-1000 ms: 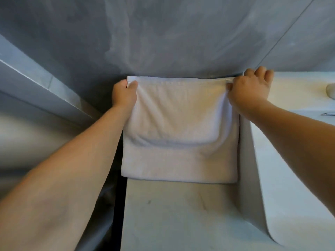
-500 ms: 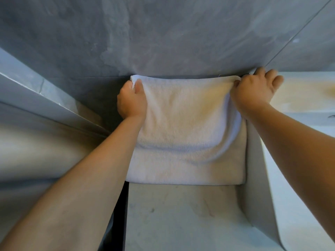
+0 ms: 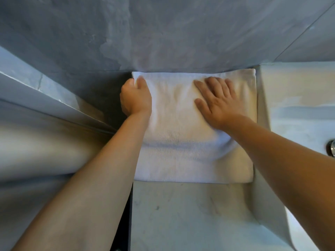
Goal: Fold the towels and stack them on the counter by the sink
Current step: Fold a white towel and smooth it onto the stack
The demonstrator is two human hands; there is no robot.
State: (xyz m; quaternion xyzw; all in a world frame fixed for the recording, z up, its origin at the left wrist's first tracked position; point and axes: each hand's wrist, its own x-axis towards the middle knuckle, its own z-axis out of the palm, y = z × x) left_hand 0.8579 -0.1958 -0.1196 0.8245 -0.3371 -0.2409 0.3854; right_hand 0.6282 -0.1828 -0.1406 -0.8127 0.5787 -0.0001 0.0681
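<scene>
A white folded towel [image 3: 181,156] lies flat on the pale counter [image 3: 181,218], its far edge against the grey wall. My left hand [image 3: 135,99] pinches the towel's far left corner, thumb on top. My right hand [image 3: 217,102] lies flat on the upper layer right of the middle, fingers spread and pressing down. The top layer ends in a soft fold line across the towel's middle, with the lower layer showing below it.
A white sink basin [image 3: 299,109] lies to the right, its raised rim [image 3: 262,160] along the towel's right edge, a metal fitting [image 3: 331,147] at the far right. A grey tiled wall [image 3: 163,33] stands behind. A dark gap [image 3: 126,214] borders the counter's left edge.
My right hand let go of the far right corner and moved left onto the towel, now flat and spread. The upper layer has settled flat. My left hand keeps the left corner.
</scene>
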